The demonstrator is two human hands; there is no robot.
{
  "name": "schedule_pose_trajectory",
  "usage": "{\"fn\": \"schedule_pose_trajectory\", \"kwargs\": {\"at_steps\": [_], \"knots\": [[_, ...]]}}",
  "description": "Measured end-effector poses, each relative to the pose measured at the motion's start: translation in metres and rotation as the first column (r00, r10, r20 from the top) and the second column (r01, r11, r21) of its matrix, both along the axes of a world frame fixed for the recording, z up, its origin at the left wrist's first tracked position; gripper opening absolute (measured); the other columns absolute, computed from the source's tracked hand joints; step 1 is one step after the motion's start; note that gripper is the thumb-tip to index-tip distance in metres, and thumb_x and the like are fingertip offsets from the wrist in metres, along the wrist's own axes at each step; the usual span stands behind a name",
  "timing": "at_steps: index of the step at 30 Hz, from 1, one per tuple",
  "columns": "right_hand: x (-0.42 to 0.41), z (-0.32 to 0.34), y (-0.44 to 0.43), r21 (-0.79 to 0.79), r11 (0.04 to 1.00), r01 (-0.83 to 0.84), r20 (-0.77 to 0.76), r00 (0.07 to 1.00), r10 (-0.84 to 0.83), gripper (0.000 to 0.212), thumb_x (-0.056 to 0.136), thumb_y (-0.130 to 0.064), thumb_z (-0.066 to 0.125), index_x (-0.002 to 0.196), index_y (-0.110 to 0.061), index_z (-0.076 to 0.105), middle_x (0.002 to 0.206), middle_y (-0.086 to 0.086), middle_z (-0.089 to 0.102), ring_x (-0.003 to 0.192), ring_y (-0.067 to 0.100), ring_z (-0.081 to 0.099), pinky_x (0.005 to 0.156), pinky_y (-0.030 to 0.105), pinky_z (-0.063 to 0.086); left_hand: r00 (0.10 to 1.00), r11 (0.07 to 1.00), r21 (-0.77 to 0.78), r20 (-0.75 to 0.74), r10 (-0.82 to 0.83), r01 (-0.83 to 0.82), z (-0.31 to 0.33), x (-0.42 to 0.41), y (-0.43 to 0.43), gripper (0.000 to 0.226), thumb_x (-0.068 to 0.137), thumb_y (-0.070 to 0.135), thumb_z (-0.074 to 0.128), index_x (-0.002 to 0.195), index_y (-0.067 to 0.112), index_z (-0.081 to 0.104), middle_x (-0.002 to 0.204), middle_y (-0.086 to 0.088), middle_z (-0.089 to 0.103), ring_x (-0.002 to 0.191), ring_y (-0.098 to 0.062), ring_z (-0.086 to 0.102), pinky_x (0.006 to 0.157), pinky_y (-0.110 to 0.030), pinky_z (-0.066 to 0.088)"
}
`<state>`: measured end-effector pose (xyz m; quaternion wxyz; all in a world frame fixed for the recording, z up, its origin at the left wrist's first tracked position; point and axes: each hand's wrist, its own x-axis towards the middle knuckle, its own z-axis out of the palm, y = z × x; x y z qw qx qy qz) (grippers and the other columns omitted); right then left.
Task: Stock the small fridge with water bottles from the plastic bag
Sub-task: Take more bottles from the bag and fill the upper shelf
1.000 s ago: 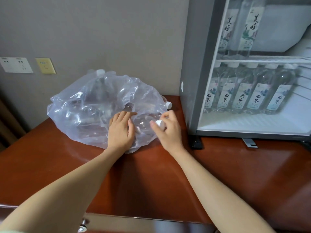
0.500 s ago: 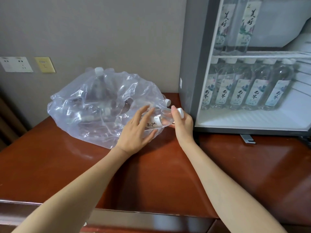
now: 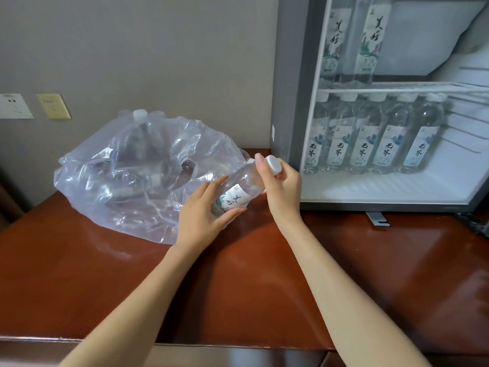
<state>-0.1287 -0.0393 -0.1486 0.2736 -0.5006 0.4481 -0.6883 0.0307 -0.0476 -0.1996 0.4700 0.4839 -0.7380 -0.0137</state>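
A clear water bottle (image 3: 242,188) with a white cap and a printed label lies tilted between my hands, just outside the mouth of the clear plastic bag (image 3: 127,176). My right hand (image 3: 280,190) grips its neck and cap end. My left hand (image 3: 202,215) holds its lower body around the label. More bottles show dimly inside the bag. The small fridge (image 3: 288,102) stands open at the right, with a row of several bottles (image 3: 375,136) on its floor and two bottles (image 3: 352,38) on the wire shelf above.
Everything rests on a reddish-brown wooden table (image 3: 238,287) against a grey wall. Wall sockets (image 3: 14,105) and a yellow plate (image 3: 53,105) sit at the left. The fridge floor to the right of the bottle row is bare white.
The bottle has come out of the bag, drawn right and upward. My left hand moved from the bag's plastic onto the bottle's body. The view shifted slightly down and closer.
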Motion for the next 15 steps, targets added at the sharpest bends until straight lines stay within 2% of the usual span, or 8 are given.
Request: {"fn": "schedule_pose_trajectory", "kwargs": {"at_steps": [2, 4, 7, 8, 10, 13, 14, 15], "knots": [[0.004, 0.005, 0.001, -0.036, 0.996, -0.085, 0.085, 0.992, 0.088, 0.066, 0.069, -0.062, 0.065, 0.080, 0.002, 0.055, 0.072, 0.008, 0.058, 0.067, 0.018, 0.054, 0.066, 0.035, 0.041, 0.999, 0.999, -0.031, -0.025, 0.034, -0.035, -0.001, -0.004, 0.002, 0.071, 0.071, 0.071, 0.061, 0.130, 0.033, 0.049, 0.114, 0.018, 0.058, 0.102, -0.003, 0.056, 0.075, -0.018, 0.039], [0.008, 0.007, 0.001, -0.048, 0.979, -0.198, 0.113, 0.973, 0.203, 0.061, 0.075, -0.054, 0.065, 0.086, 0.004, 0.050, 0.086, 0.017, 0.063, 0.080, 0.025, 0.061, 0.075, 0.037, 0.043, 0.996, 0.999, -0.023, -0.081, 0.045, -0.047, -0.001, -0.008, 0.003, 0.069, 0.072, 0.075, 0.055, 0.126, 0.034, 0.050, 0.110, 0.021, 0.056, 0.099, 0.002, 0.054, 0.072, -0.011, 0.036], [0.012, 0.003, -0.003, -0.019, 0.927, -0.376, 0.083, 0.923, 0.376, 0.028, 0.091, -0.028, 0.061, 0.097, -0.007, 0.044, 0.087, -0.006, 0.071, 0.089, 0.005, 0.067, 0.079, 0.025, 0.049, 0.969, 0.999, 0.008, -0.242, 0.048, -0.047, -0.002, -0.015, 0.003, 0.062, 0.073, 0.074, 0.055, 0.120, 0.033, 0.052, 0.104, 0.025, 0.057, 0.095, 0.006, 0.052, 0.077, -0.004, 0.036], [0.013, 0.001, -0.004, 0.002, 0.912, -0.411, 0.057, 0.910, 0.410, 0.027, 0.092, -0.025, 0.060, 0.103, -0.006, 0.044, 0.088, -0.010, 0.072, 0.089, 0.000, 0.067, 0.075, 0.021, 0.051, 0.947, 0.999, 0.018, -0.318, 0.052, -0.048, -0.002, -0.018, 0.003, 0.063, 0.072, 0.071, 0.057, 0.119, 0.029, 0.054, 0.104, 0.022, 0.060, 0.094, 0.004, 0.055, 0.078, -0.007, 0.038], [0.014, -0.003, -0.005, 0.052, 0.890, -0.452, 0.025, 0.892, 0.452, 0.027, 0.092, -0.026, 0.060, 0.111, -0.011, 0.049, 0.098, -0.007, 0.069, 0.089, -0.001, 0.065, 0.071, 0.017, 0.049, 0.878, 0.999, 0.046, -0.477, 0.035, -0.015, 0.001, -0.028, 0.006, 0.058, 0.074, 0.067, 0.060, 0.114, 0.024, 0.058, 0.098, 0.014, 0.065, 0.088, -0.003, 0.061, 0.077, -0.020, 0.046], [0.012, -0.010, -0.009, 0.107, 0.864, -0.492, 0.021, 0.870, 0.493, 0.027, 0.094, -0.027, 0.057, 0.113, -0.007, 0.057, 0.104, 0.003, 0.067, 0.094, 0.009, 0.064, 0.083, 0.024, 0.052, 0.689, 0.976, 0.063, -0.718, -0.101, 0.210, 0.006, -0.040, 0.012, 0.049, 0.088, 0.059, 0.050, 0.113, 0.020, 0.064, 0.098, 0.004, 0.072, 0.091, -0.011, 0.069, 0.077, -0.029, 0.054], [0.012, -0.012, -0.010, 0.137, 0.857, -0.497, 0.015, 0.866, 0.499, 0.032, 0.095, -0.029, 0.056, 0.116, -0.005, 0.058, 0.102, 0.002, 0.068, 0.095, 0.010, 0.065, 0.085, 0.025, 0.052, 0.651, 0.961, 0.083, -0.750, -0.115, 0.264, 0.006, -0.042, 0.013, 0.049, 0.092, 0.057, 0.045, 0.114, 0.018, 0.065, 0.101, 0.001, 0.073, 0.094, -0.015, 0.070, 0.081, -0.036, 0.055], [0.013, -0.015, -0.011, 0.164, 0.851, -0.499, 0.016, 0.864, 0.503, 0.034, 0.095, -0.030, 0.055, 0.117, -0.005, 0.058, 0.099, -0.001, 0.069, 0.093, 0.010, 0.066, 0.083, 0.024, 0.053, 0.654, 0.950, 0.126, -0.750, -0.098, 0.286, 0.006, -0.043, 0.012, 0.051, 0.093, 0.057, 0.041, 0.114, 0.018, 0.066, 0.101, -0.001, 0.073, 0.095, -0.017, 0.070, 0.083, -0.042, 0.056]]}}
